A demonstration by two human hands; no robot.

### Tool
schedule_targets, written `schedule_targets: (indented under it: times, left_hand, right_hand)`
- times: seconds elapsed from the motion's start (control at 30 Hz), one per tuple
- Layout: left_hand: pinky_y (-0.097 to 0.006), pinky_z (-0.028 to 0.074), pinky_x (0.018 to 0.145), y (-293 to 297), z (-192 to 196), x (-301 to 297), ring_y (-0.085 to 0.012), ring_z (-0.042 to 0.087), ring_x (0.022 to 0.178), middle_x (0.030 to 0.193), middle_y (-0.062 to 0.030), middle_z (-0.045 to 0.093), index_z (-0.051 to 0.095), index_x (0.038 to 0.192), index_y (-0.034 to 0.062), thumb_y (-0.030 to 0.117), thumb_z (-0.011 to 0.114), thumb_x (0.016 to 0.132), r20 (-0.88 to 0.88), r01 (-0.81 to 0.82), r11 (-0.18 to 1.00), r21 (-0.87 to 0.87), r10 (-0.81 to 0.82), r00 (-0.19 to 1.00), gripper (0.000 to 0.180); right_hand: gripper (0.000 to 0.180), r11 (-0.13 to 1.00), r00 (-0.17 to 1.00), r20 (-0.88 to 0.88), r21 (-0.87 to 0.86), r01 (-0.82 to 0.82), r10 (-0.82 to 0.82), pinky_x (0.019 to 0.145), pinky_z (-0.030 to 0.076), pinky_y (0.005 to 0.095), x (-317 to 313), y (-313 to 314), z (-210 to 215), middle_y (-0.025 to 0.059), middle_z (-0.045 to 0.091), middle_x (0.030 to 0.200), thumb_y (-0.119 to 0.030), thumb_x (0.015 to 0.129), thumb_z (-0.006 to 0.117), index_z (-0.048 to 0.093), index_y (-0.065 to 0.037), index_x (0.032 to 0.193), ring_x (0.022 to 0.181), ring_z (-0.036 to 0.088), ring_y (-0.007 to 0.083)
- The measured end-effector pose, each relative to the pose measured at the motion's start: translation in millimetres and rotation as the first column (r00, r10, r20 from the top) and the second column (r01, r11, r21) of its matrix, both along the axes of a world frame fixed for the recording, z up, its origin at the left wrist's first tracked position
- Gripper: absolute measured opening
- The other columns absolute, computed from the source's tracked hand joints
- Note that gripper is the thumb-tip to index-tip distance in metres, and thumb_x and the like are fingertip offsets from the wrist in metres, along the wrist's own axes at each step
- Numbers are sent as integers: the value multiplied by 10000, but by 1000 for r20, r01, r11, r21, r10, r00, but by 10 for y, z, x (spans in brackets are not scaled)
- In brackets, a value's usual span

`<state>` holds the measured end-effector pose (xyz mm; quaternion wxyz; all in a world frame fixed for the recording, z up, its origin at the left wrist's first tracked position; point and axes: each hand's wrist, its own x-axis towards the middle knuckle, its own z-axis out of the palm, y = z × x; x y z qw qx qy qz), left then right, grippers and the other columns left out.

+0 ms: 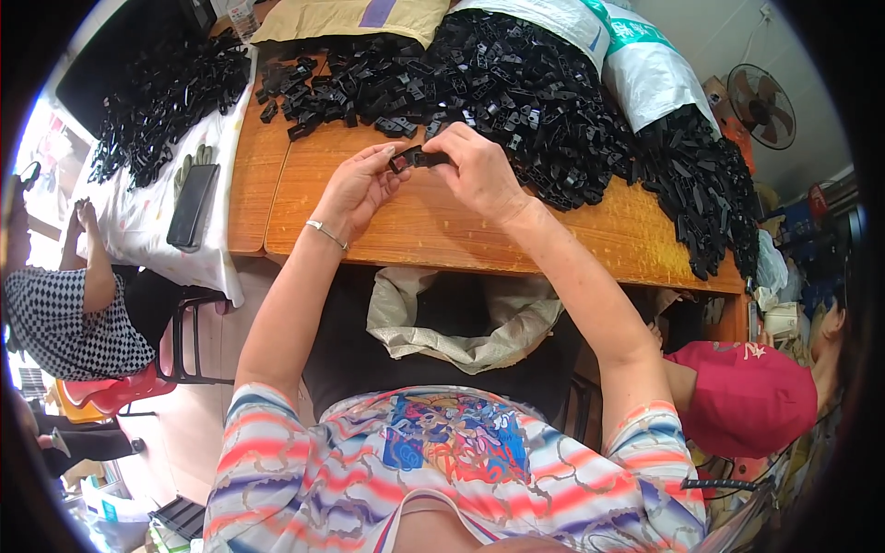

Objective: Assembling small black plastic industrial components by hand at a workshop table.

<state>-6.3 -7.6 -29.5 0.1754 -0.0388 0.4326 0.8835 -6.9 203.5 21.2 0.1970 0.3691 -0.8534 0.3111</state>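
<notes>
Both my hands meet above the wooden table [369, 221], close to the heaps of parts. Between the fingertips of my left hand [358, 189] sits a small black plastic part [402, 162] with a squarish, open frame. My right hand [475, 170] pinches the other end of the same dark piece, its fingers bent over it. Whether this is one part or two joined ones I cannot tell. Right behind my hands lies a big pile of black plastic parts [516, 92].
Sacks, one tan [350, 20] and one white and green [650, 69], spill parts onto the table. A white sack [442, 346] gapes at my lap. On the left a phone [193, 206] lies on a cloth-covered table. People sit at both sides; a fan [761, 106] stands right.
</notes>
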Motion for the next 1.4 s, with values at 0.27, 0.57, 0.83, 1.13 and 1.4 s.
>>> schedule_targets:
  times: [0.27,0.57,0.83,1.13,1.4]
  left_hand:
    - [-225,520,746,156,32,101,-118,633,807,974,-53,668,638,1100,23,196,563,994,-67,65,998,25,-63,996,217]
    - [-206,502,749,297,135,354,-75,610,834,981,-45,666,615,1158,-26,101,643,936,-193,-9,954,-300,-51,980,257]
    - [-236,529,719,299,136,675,-106,648,850,952,-92,693,588,1137,-45,10,637,895,-343,-11,835,-550,-213,915,253]
    - [-374,534,755,-148,211,-48,-310,671,831,920,-127,692,651,1093,74,144,666,862,-525,-469,242,-850,-301,796,242]
    - [-395,507,841,-26,82,-556,-296,578,1008,1037,-104,572,621,1064,106,105,680,843,-531,-642,-110,-759,-466,708,229]
  right_hand:
    - [210,997,997,-34,37,-70,71,687,545,376,98,-25,93,103,594,945,-20,759,708,647,-35,960,820,644,307]
    - [236,999,957,289,-24,42,-34,690,537,374,148,-31,-65,138,632,922,-37,720,758,628,-10,916,798,655,313]
    - [336,989,760,650,-100,108,-17,664,519,350,533,60,-129,171,671,789,-126,685,821,613,41,889,719,658,260]
    - [325,950,742,670,251,-187,-31,690,525,372,705,204,-26,143,688,782,-206,752,782,658,-6,976,734,675,278]
    - [178,950,954,120,191,247,-273,726,531,424,-275,71,-305,166,636,903,-105,829,647,675,-58,998,829,649,349]
